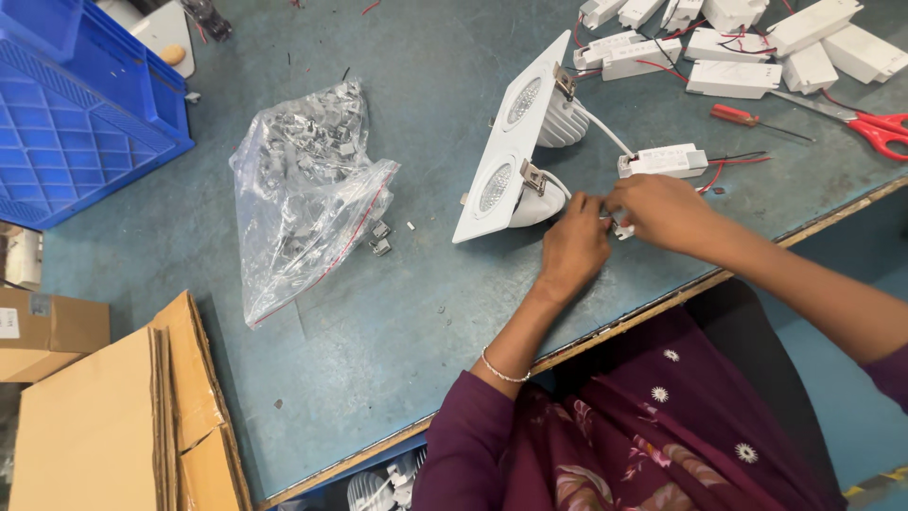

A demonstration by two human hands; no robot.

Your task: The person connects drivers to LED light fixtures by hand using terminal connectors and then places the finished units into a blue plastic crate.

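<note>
- Bench [397, 312]: grey-blue top. I log a blue crate [76, 114] at the far left corner and flattened cardboard [113, 426] at the near left edge.
- Clear plastic bag [307, 194] of small metal clips, left of centre; a few loose clips lie just beside it.
- Twin downlight fitting [506, 142], count one: white rectangular frame, two round lamps, tilted up on its long edge, touching the left hand's fingertips.
- White driver boxes: one [662, 161] wired to the fitting, just beyond the hands; a heap [747, 43] at the far right, about nine, count unsure.
- Red-handled scissors [875, 128], one; red screwdriver [742, 115], one.
- Left hand [572, 248] and right hand [662, 208]: both curled, fingertips pinched together on a small white connector at the end of the fitting's lead; the part itself is mostly hidden.
- Judgement: wiring step in hand, lead being joined at the connector. Next move calls for a firm straight push with the fitting held steady.
</note>
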